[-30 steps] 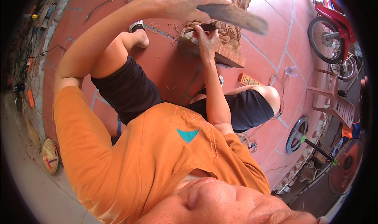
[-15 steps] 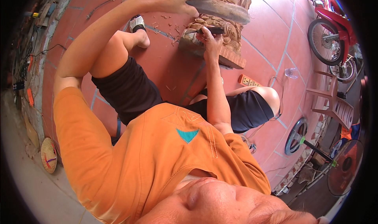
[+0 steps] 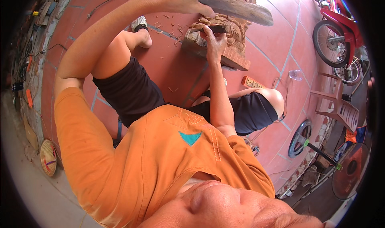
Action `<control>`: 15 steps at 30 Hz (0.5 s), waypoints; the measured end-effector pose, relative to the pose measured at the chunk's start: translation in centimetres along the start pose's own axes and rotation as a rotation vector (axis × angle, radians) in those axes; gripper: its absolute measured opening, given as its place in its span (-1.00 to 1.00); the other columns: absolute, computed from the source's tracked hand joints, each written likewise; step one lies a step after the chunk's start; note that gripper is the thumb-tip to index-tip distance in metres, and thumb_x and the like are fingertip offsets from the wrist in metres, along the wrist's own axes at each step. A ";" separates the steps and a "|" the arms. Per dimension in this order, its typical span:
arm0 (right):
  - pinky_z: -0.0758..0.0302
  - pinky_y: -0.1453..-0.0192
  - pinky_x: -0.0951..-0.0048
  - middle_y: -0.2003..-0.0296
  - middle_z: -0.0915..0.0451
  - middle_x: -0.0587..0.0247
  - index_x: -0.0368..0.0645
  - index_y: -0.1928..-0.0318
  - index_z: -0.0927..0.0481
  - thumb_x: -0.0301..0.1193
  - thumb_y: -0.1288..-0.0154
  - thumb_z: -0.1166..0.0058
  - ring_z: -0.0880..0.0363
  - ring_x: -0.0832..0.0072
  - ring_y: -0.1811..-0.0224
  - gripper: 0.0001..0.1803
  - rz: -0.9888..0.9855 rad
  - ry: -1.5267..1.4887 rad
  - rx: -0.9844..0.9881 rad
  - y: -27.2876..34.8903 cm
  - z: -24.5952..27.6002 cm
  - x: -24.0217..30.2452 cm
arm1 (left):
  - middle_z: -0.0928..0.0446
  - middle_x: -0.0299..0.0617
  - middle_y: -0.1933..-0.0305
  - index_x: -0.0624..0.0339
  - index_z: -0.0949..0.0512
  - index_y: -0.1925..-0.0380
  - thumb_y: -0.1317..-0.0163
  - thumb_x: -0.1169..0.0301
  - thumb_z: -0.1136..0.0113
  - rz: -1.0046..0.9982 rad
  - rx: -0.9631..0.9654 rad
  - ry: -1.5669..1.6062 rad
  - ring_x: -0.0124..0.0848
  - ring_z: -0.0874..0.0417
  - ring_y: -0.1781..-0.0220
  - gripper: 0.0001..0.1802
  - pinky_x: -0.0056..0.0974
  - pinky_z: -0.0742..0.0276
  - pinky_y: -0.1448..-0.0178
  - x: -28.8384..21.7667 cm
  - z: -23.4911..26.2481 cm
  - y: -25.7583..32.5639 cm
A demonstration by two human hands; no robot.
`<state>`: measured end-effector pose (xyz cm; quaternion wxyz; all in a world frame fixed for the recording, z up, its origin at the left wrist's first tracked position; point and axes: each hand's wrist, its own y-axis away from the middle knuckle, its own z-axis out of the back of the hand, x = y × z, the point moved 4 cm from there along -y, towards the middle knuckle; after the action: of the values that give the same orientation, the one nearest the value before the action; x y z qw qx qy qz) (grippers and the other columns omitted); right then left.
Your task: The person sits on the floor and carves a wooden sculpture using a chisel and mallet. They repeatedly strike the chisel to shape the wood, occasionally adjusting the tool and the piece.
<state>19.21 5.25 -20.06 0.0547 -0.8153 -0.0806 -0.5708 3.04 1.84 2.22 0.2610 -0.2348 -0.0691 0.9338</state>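
Note:
Near the top of the view, my left hand (image 3: 188, 1) is closed around one end of a long, weathered wooden bat (image 3: 244, 10), which slants across a carved wooden block (image 3: 237, 35). My right hand (image 3: 215, 41) grips a dark, narrow carving chisel (image 3: 216, 29) held sideways against the carving's near part. The block has swirling reliefs and stands on the floor between my legs. The bat and my left hand hide part of its far end. I cannot make out the chisel's cutting tip clearly.
Wood shavings (image 3: 173, 29) lie on the red tiled floor (image 3: 276, 47). An orange power strip (image 3: 252, 82) sits right of the block. Farther right are a clear cup (image 3: 296, 75), a red motorbike (image 3: 341, 25), a plastic chair (image 3: 341, 107) and a standing fan (image 3: 351, 170).
My left hand and the wooden bat have moved a little right, and the bat now tilts more downward to the right. My right hand with the chisel has shifted only slightly.

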 end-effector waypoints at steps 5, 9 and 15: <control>-0.64 0.27 0.56 0.25 -0.66 0.26 -0.27 0.07 -0.57 -0.50 -0.32 -0.32 -0.63 0.61 0.31 -0.75 0.041 0.083 -0.012 -0.2 -0.2 0.2 | -0.61 0.28 -0.04 0.14 -0.30 -0.45 -0.26 0.13 -0.31 0.009 0.035 0.021 0.16 -0.69 0.02 -0.20 0.09 -0.58 -0.11 -1.2 0.4 -0.5; -0.68 0.23 0.52 0.25 -0.65 0.23 -0.31 0.06 -0.56 -0.49 -0.33 -0.32 -0.66 0.56 0.28 -0.74 0.062 0.195 0.030 -0.5 -0.4 0.4 | -0.63 0.27 0.08 0.13 -0.27 -0.46 -0.27 0.15 -0.30 -0.015 0.012 0.075 0.16 -0.70 0.09 -0.20 0.10 -0.58 -0.02 -2.2 0.8 -0.7; -0.70 0.23 0.50 0.21 -0.65 0.13 -0.37 0.05 -0.55 -0.47 -0.33 -0.32 -0.71 0.49 0.29 -0.71 0.059 0.398 0.041 -1.2 0.2 -0.3 | -0.64 0.28 0.25 0.13 -0.27 -0.46 -0.24 0.19 -0.30 0.053 0.251 -0.052 0.13 -0.71 0.20 -0.20 0.10 -0.57 0.10 -1.7 -1.6 -1.3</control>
<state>19.08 6.41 -20.43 0.1027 -0.6870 -0.0555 -0.7172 5.66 2.08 1.87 0.2615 -0.1777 0.0476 0.9475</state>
